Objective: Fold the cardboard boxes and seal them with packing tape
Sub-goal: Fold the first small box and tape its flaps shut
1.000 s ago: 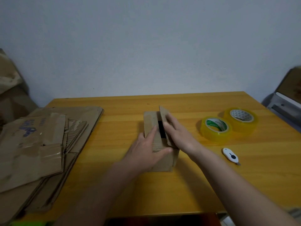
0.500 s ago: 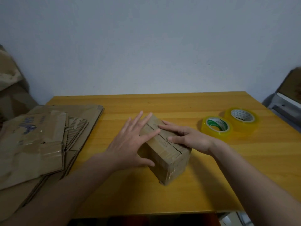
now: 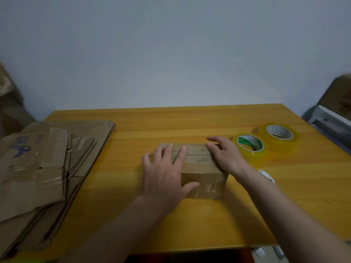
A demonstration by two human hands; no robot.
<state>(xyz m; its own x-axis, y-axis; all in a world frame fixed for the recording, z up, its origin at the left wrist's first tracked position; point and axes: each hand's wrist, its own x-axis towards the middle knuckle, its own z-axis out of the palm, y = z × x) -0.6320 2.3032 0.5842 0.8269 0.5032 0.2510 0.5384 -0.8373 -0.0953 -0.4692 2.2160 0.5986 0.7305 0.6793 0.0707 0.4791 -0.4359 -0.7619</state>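
Cardboard box: a small brown box [image 3: 197, 168] lies lengthwise across the middle of a yellow wooden table [image 3: 171, 224], its two top flaps folded shut and meeting at a seam along the top.
Left hand: the left hand [image 3: 165, 173] lies flat over the box's left end, fingers straight and spread across the top flaps, thumb running along the near side face.
Right hand: the right hand [image 3: 226, 154] rests on the box's right end, fingers loosely extended over the top edge, gripping nothing.
Box and hands: the box sits between the two hands, touched by both.
Tape: two yellowish rolls of packing tape [image 3: 250, 147] [image 3: 278, 135] stand side by side just right of the right hand.
Cutter: a small white cutter [image 3: 266, 176] shows partly behind the right forearm.
Flat cardboard: a stack of flattened boxes [image 3: 47, 158] lies on the table's left side, well apart from the box.
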